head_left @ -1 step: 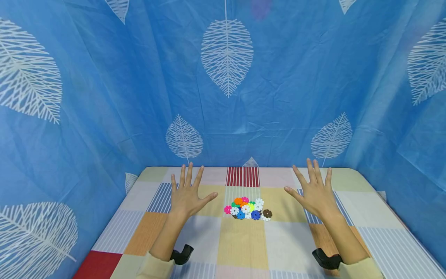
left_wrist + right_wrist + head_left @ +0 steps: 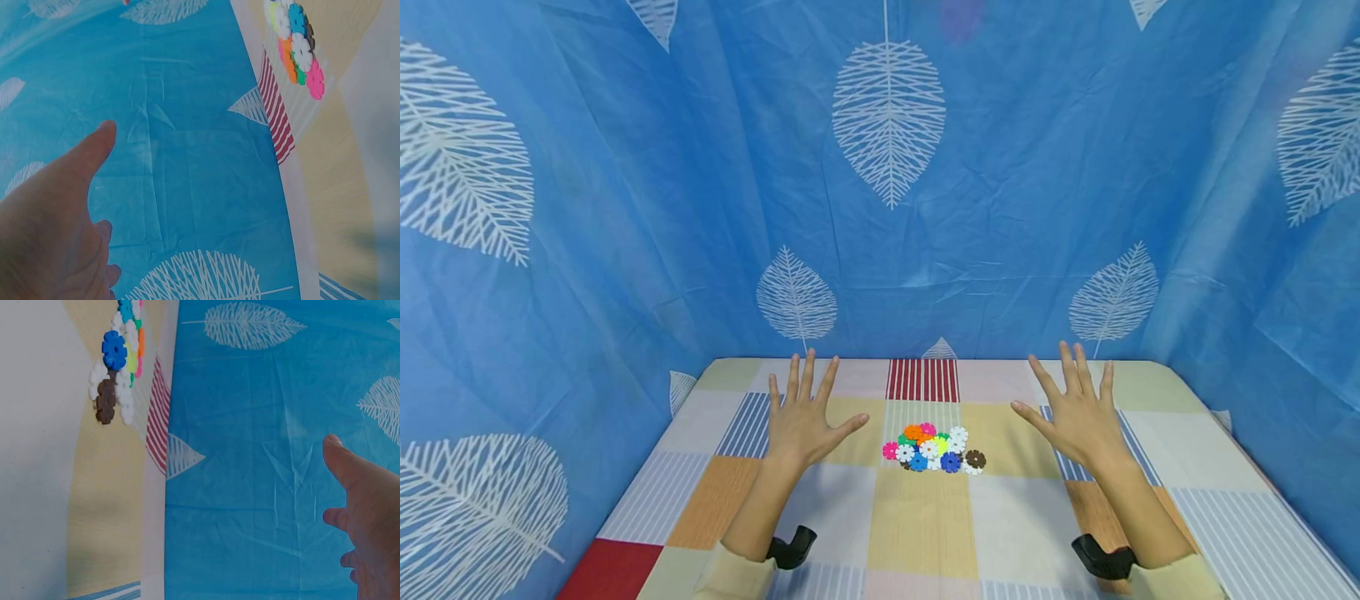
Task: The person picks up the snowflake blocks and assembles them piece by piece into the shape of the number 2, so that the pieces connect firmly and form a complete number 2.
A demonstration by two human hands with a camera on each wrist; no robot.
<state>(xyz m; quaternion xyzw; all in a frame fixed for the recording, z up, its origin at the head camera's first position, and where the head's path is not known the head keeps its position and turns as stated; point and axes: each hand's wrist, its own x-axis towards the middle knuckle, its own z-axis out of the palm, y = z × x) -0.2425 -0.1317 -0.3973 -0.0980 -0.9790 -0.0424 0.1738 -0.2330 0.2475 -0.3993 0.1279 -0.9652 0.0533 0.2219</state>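
Observation:
A small heap of plastic snowflake building discs (image 2: 929,448) lies on the patchwork tablecloth, midway between the two hands. Pink, orange, green, yellow, white, blue and brown ones overlap, with a brown disc (image 2: 106,401) at the heap's right end and a pink disc (image 2: 315,80) at its left. To the left of the heap, the left hand (image 2: 801,427) is held up over the table, fingers spread and thumb pointing toward the discs. The right hand (image 2: 1081,423) mirrors it on the other side, fingers also spread. Neither holds anything.
A patchwork cloth (image 2: 921,533) covers the table. Blue curtain (image 2: 1000,208) printed with white leaves encloses the back and both sides, meeting the table's far edge. A black wrist mount (image 2: 792,548) sits at the left wrist, another black mount (image 2: 1103,557) at the right.

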